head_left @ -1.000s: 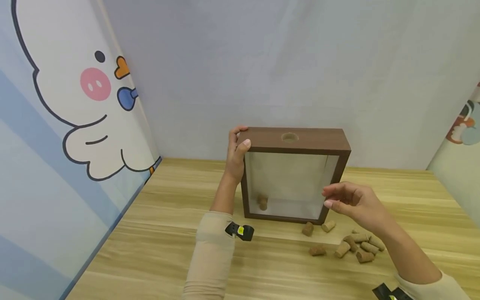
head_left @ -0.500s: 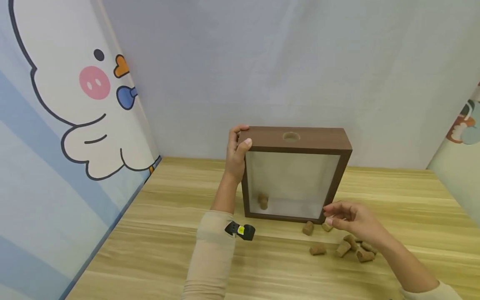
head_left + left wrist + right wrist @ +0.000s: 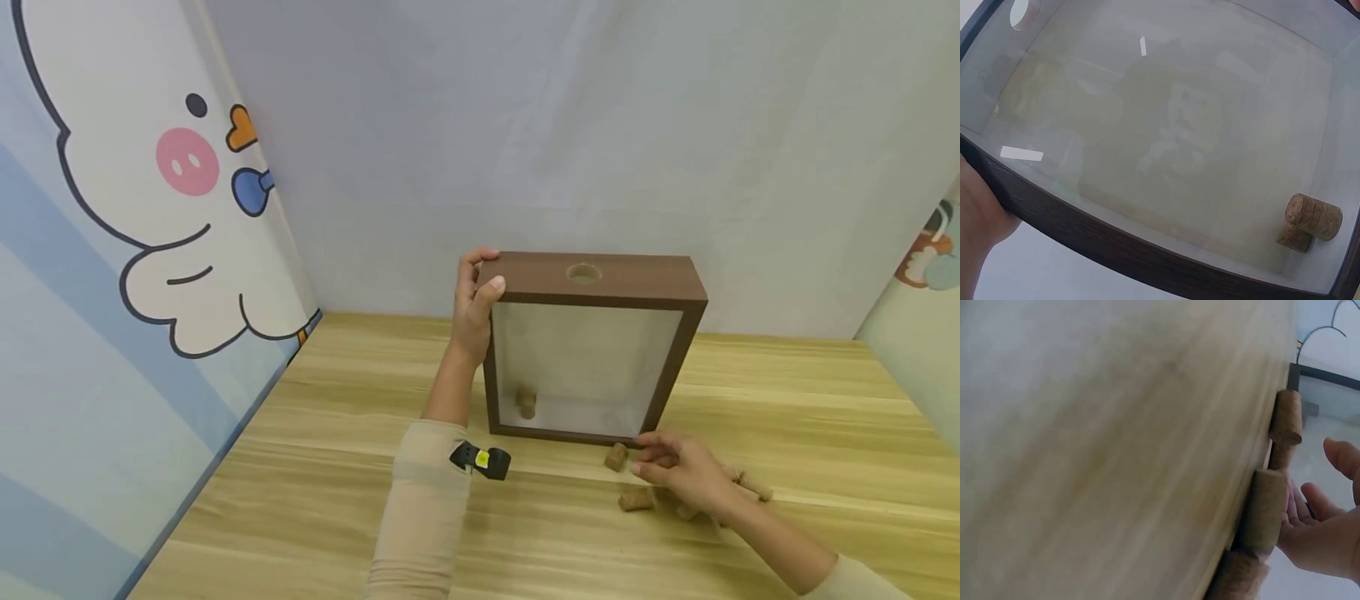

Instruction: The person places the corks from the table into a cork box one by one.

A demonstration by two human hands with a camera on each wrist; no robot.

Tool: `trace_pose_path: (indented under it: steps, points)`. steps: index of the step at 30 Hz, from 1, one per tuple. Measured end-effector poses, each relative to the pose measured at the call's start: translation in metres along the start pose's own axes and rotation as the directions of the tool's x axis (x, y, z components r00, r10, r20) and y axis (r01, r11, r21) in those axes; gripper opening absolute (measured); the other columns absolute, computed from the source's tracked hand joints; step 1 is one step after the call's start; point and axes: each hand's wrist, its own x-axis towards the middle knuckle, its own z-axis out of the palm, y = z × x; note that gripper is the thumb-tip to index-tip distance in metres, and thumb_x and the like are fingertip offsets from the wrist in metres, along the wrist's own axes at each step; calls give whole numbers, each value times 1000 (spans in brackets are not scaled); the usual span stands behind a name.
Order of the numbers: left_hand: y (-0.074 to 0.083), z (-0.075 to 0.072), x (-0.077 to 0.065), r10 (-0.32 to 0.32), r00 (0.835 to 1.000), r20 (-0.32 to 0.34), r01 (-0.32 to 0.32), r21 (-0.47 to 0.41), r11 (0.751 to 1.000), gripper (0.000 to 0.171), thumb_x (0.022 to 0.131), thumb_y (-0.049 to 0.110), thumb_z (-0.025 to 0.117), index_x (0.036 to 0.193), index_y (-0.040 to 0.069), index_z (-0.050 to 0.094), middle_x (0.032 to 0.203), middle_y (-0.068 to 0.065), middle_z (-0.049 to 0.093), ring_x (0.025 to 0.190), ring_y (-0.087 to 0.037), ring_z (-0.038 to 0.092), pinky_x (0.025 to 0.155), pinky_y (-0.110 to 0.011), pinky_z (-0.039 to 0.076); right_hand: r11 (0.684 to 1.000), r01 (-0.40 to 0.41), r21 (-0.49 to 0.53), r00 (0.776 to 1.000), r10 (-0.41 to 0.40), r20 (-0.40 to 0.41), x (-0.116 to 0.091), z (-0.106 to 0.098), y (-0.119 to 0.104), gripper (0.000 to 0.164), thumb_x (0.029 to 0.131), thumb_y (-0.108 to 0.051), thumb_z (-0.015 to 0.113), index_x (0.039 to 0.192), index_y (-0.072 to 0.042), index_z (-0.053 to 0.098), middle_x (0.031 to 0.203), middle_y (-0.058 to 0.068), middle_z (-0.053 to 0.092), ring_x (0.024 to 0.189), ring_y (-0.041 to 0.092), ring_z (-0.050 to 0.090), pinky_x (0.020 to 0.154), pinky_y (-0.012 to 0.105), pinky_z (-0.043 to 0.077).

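Observation:
A dark brown wooden frame box (image 3: 637, 283) with a clear front and a round hole (image 3: 583, 273) in its top stands on the table. My left hand (image 3: 474, 321) grips its upper left corner, thumb in front and fingers behind. A cork (image 3: 1315, 216) lies inside at the bottom, with a second cork shape against the back panel. My right hand (image 3: 690, 475) is low by the box's lower right corner, thumb and index fingertips apart. One loose cork (image 3: 617, 457) sits just left of these fingertips, another cork (image 3: 637, 499) nearer me. More corks are partly hidden under the hand.
Several corks (image 3: 1260, 512) lie on the wood-grain table (image 3: 337, 467) beneath and behind the right hand. A pale curtain (image 3: 600, 125) hangs close behind the box. At the left is a cartoon-printed cloth (image 3: 90, 292).
My right hand has come down and leftward from beside the box to the tabletop, now covering the cork near the box's corner and part of the pile. The left hand keeps its grip.

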Motion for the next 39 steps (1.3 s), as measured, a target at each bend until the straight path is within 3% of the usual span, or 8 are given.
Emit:
trace_pose_path:
  steps: [4,11,22,33,39]
  points:
    - [0,0,-1,-8,1000,-4,8,4,1000,46,79,33,47,118,10,39,101,-2,40,90,-15,40,81,-33,31,998,5,-60,999,-8,-38,4,8,-4,51,83,-22,70,118,11,54,94,9,61,81,20,59,66,26,49]
    - [-1,-1,-2,-15,1000,-5,16,21,1000,51,79,35,46,119,6,37,103,-3,39,93,-17,37,82,-35,29,984,33,-175,999,-39,-30,12,16,-5,51,80,-19,72,116,13,55,86,5,62,74,15,59,64,26,48]
    - [0,-4,-2,-3,1000,-4,3,12,1000,51,79,33,45,120,4,36,101,-3,40,90,-15,41,81,-33,31,957,7,-290,999,-21,-47,17,22,-8,34,76,-11,75,103,4,61,75,-1,58,68,13,55,63,30,47]
    - [3,-6,1,11,1000,1,-11,-7,1000,49,80,33,46,119,7,36,99,-2,41,88,-14,42,81,-32,32,960,28,-280,999,-39,-34,16,23,-16,29,74,-11,77,95,1,60,75,-1,58,69,13,55,61,28,46]
    - [2,-4,0,-7,1000,10,6,34,999,55,78,35,45,121,3,34,109,-4,37,99,-18,36,86,-36,27,994,20,-111,999,-25,-47,3,11,-25,31,77,-13,74,99,3,59,90,7,62,82,20,60,69,27,49]
